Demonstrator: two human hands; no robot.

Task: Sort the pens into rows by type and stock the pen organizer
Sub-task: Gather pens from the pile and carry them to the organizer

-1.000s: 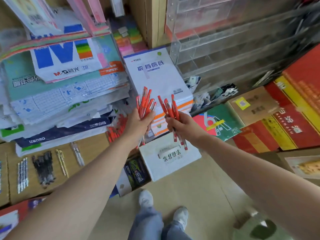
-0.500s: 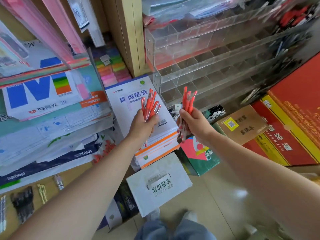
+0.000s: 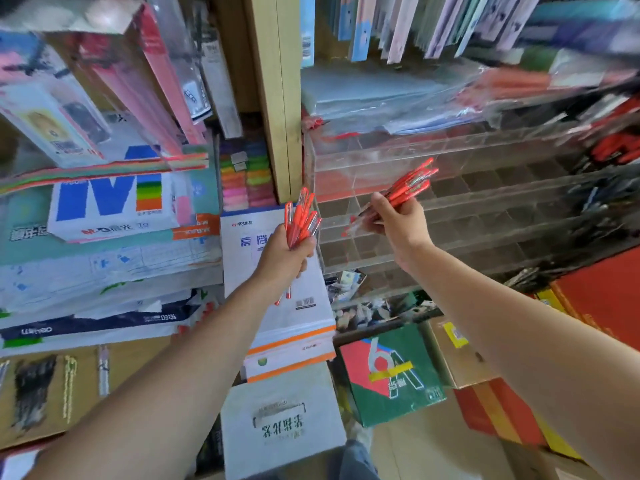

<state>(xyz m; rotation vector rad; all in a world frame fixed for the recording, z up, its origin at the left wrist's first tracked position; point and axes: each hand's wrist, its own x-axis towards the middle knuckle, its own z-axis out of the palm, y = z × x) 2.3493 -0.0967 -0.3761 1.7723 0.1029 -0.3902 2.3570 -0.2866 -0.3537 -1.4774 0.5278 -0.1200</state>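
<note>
Head: left hand point(image 3: 282, 261), right hand point(image 3: 398, 220) seemingly mid-grip pens point(image 3: 300, 221).

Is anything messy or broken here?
Nothing looks broken or spilled. The paper packs stacked at left sit crooked, edges not lined up, and the pink folders above them lean over. Left hand and right hand each grip red pens.

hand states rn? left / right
Left hand: closed, gripping a bunch of red pens.
Right hand: closed, gripping a second bunch of red pens, held in front of the clear pen organizer.
</note>
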